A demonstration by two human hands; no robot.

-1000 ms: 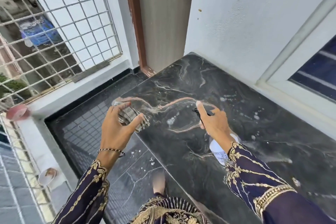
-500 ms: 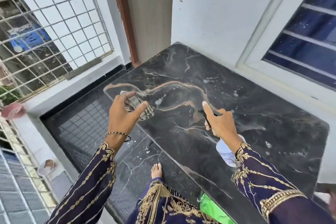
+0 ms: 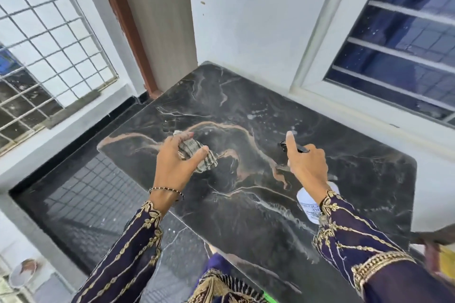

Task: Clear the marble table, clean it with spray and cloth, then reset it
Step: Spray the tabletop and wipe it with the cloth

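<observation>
Soft, light checked cloth (image 3: pixel 197 155), bunched in the left hand (image 3: pixel 176 165) over the marble table (image 3: pixel 246 204), compresses easily and is best gripped as a wad, while the right hand (image 3: pixel 306 165) clasps the smooth, probably slippery spray bottle (image 3: pixel 309 204) at its neck.

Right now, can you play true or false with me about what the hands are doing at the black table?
1. The left hand holds a scrunched cloth. True.
2. The right hand holds a sponge. False: it holds a spray bottle, with one finger up by the black nozzle.
3. The marble table has plates on it. False: nothing stands on the part in view; there are only pale droplets and streaks.
4. The table sits in a corner, against a white wall with a window. True.
5. Both sleeves are plain white. False: they are dark blue with gold embroidery.
</observation>
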